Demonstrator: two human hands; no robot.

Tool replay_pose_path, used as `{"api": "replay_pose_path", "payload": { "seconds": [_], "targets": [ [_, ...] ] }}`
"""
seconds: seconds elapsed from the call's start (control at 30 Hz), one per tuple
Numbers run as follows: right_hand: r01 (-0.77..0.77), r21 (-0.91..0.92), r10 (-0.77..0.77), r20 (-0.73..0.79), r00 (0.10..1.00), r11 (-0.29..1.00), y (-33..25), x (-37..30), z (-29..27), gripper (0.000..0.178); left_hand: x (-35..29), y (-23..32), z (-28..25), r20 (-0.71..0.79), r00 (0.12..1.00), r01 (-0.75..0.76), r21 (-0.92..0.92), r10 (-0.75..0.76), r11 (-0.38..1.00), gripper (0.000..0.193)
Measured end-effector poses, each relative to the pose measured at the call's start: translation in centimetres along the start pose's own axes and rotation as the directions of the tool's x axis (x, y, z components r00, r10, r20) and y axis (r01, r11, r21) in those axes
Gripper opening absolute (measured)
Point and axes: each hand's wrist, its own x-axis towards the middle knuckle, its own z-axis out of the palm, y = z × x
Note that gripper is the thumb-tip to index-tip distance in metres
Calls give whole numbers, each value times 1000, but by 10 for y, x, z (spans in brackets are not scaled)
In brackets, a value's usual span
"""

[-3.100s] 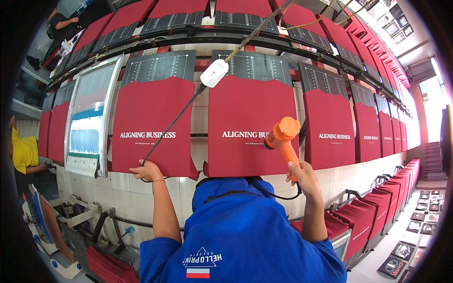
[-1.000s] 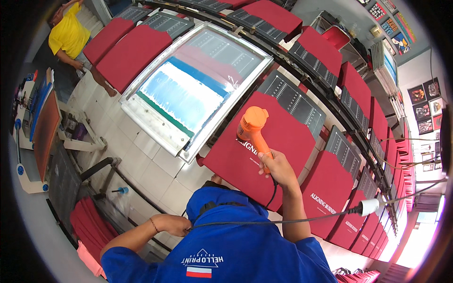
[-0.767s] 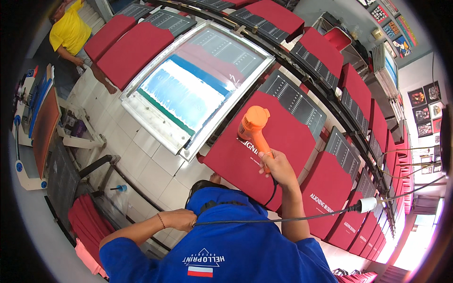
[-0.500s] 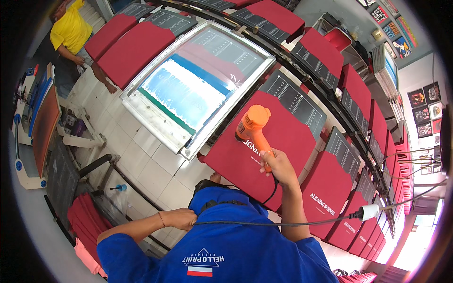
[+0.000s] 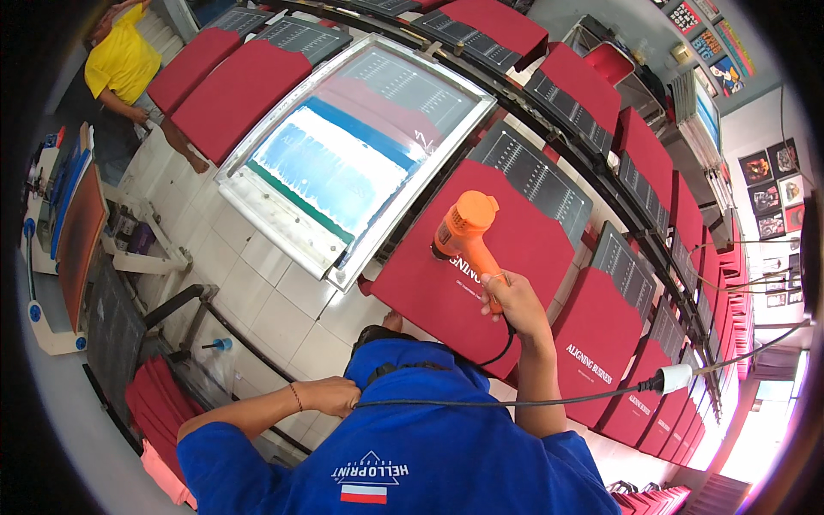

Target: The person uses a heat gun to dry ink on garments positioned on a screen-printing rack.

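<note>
My right hand [image 5: 518,302] grips the handle of an orange heat gun [image 5: 470,215]. Its dark nozzle points at white printing on the dark red fabric [image 5: 421,300] laid over a flat pallet. From the handle's end a black cord curls down toward my body. At my waist my left hand [image 5: 330,396] is closed around a black cable [image 5: 481,403], which stretches across my blue shirt to a white connector [image 5: 676,378] on the right. The fingers of that hand are partly hidden from view.
A metal-framed printing screen [image 5: 292,240] with white and blue ink covers the neighbouring pallet. More red-covered pallets [image 5: 601,348] line a curved dark rail [image 5: 592,163]. A person in a yellow shirt [image 5: 122,56] stands far left. A black bar [image 5: 249,339] runs at my left.
My right hand and the heat gun have shifted slightly right over the printed fabric. The whole view has turned a little. My left hand stays closed at my waist.
</note>
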Motion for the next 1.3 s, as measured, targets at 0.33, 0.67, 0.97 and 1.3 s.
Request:
{"api": "replay_pose_path", "payload": {
  "seconds": [0.33, 0.67, 0.97, 1.3],
  "targets": [
    [28, -107, -36, -76, 996, 994, 7, -11, -5, 31, 5, -1, -5, 30, 1000, 8, 31, -9, 999, 31],
    [-56, -8, 55, -95, 994, 998, 16, -22, -19, 27, 9, 4, -7, 47, 999, 21, 78, -25, 997, 27],
    [-62, 19, 64, -143, 988, 998, 26, -35, -29, 28, 15, 4, -2, 72, 996, 54, 48, -57, 997, 24],
    [-72, 79, 85, -178, 980, 994, 32, -50, -41, 29, 17, 11, -2, 45, 998, 38, 36, -39, 999, 25]
  ]
}}
